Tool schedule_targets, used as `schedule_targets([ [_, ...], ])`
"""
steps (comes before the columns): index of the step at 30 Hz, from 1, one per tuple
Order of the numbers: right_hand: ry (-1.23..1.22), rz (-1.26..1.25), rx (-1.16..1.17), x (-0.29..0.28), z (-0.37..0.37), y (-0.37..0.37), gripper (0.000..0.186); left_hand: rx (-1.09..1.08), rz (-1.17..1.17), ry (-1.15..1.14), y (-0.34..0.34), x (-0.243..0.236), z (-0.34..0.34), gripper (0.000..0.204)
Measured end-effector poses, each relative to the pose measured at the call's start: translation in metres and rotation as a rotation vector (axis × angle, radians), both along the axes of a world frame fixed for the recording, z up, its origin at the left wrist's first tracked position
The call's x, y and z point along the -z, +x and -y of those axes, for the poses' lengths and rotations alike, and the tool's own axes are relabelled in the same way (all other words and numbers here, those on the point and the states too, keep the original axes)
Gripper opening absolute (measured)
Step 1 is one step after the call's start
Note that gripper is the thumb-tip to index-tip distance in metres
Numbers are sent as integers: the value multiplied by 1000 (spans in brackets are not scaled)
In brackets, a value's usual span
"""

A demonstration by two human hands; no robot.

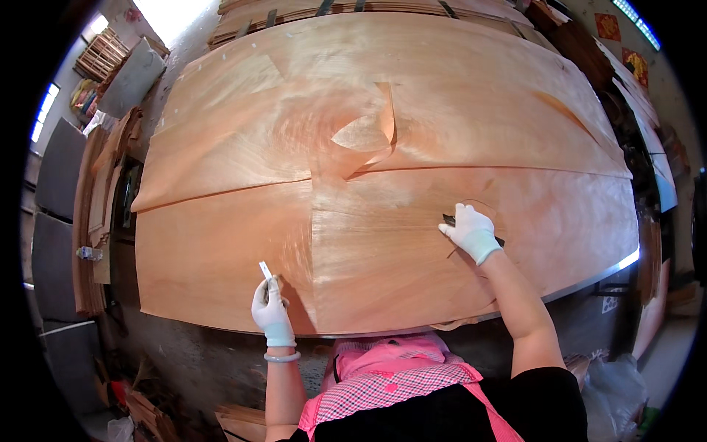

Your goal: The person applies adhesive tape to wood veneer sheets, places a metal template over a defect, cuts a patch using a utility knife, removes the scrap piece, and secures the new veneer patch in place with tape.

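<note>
My left hand, in a white glove, pinches a small flat white strip that sticks up past the fingertips at the front of the table. My right hand, gloved as well, is closed round a slim dark tool; its ends show on both sides of the hand, but its kind is hidden. That hand rests on the near right veneer sheet. A near left veneer sheet meets it along a vertical seam. Behind lies a far veneer sheet, with a curled, torn flap near its middle.
A split, lifted sliver shows in the far sheet at right. Stacked boards stand left of the table, with grey panels beyond. More stacked sheets lie behind. A clear plastic bag sits at lower right.
</note>
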State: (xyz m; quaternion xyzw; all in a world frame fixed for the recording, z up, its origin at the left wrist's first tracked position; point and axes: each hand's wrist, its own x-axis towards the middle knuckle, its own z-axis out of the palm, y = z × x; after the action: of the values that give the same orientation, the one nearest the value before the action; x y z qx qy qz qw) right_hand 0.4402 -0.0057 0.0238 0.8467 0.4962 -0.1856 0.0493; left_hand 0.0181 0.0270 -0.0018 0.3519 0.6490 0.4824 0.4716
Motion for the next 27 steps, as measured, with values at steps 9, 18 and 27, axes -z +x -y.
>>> schedule_targets([
  [9,116,-88,11,6,20,-5,46,375,-537,409,81,41,-171,35],
  [18,145,-187,70,16,52,11,52,481,213,124,120,-28,-155,31],
  [27,279,-335,-165,17,66,9,29,506,102,52,43,-109,-99,24],
])
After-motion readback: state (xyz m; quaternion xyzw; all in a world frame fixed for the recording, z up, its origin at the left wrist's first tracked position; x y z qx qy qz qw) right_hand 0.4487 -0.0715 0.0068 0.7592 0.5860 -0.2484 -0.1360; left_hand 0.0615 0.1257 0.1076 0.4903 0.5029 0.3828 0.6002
